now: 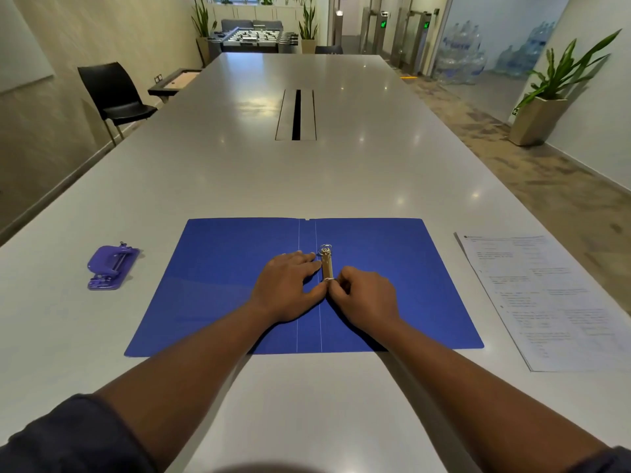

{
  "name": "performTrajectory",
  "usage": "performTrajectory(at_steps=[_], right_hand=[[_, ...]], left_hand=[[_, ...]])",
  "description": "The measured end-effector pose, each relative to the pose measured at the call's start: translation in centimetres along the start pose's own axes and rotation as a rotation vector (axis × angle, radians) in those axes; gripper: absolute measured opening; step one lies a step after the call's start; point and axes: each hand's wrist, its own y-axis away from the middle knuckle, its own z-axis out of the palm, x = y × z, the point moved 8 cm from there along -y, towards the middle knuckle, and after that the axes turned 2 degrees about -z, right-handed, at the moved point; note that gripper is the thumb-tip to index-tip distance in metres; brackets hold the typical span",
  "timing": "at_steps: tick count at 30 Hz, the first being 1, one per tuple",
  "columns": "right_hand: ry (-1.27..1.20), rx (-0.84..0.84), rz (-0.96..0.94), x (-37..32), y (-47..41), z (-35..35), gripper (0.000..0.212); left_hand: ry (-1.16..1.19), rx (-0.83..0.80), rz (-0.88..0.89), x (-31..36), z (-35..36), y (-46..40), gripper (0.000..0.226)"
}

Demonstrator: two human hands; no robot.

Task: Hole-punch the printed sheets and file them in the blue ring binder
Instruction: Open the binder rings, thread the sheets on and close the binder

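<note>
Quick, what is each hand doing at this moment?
Left hand: open, flat on the blue binder.
Right hand: closed, fingers pinching the near end of the ring mechanism.

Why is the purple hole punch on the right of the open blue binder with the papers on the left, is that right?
Not quite. The head view shows the sides swapped: the purple hole punch sits left of the open blue binder, and the papers lie on its right. Both still rest on the table.
</note>
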Motion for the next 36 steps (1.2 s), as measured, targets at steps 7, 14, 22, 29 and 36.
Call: performTrajectory(at_steps=[7, 14, 22, 29, 36], right_hand=[[0.036, 0.025, 0.042, -0.24, 0.15, -0.06, 0.031], [-0.104, 0.059, 0.043, -0.07, 0.41, -0.20, 0.039], [-0.185, 0.073, 0.039, 0.13, 0.48, -0.38, 0.037], [-0.144, 0.064, 0.034, 0.08, 0.46, -0.46, 0.027], [-0.117, -0.026, 0.015, 0.06, 0.57, -0.29, 0.024]], left_hand=[[-0.004, -0.029, -0.007, 0.34, -0.32, -0.15, 0.071], [0.028, -0.039, -0.028, 0.46, -0.29, -0.15, 0.071], [0.040, -0.019, -0.004, 0.32, -0.46, -0.18, 0.062], [-0.021, -0.039, 0.046, 0.10, 0.30, -0.19, 0.062], [-0.046, -0.113, 0.004, 0.27, 0.16, -0.26, 0.072]])
